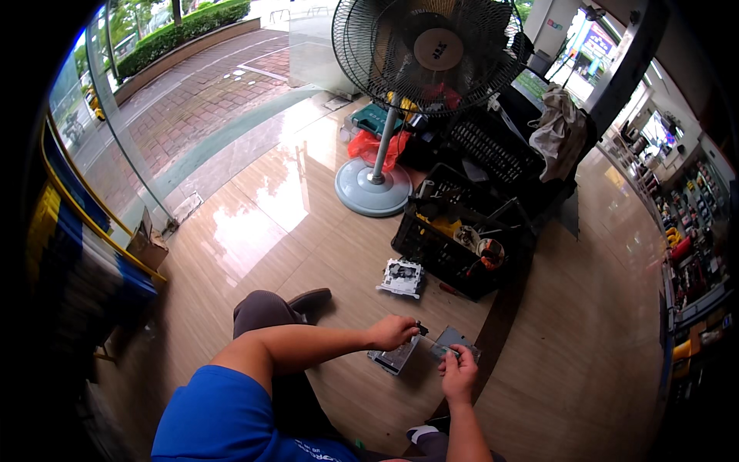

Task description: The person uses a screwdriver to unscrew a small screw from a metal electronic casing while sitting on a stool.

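Observation:
I sit on a tan tiled floor. My left hand grips the upper edge of a small grey metal device lying on the floor in front of me. My right hand holds a thin screwdriver whose tip points toward that device. Under my right hand lies a flat grey metal plate. A second small device with a white label and exposed parts rests on the floor a little farther away.
A black plastic crate of tools stands beyond the devices. Behind it a tall pedestal fan rises from a round grey base. A glass wall runs along the left; shop shelves line the right.

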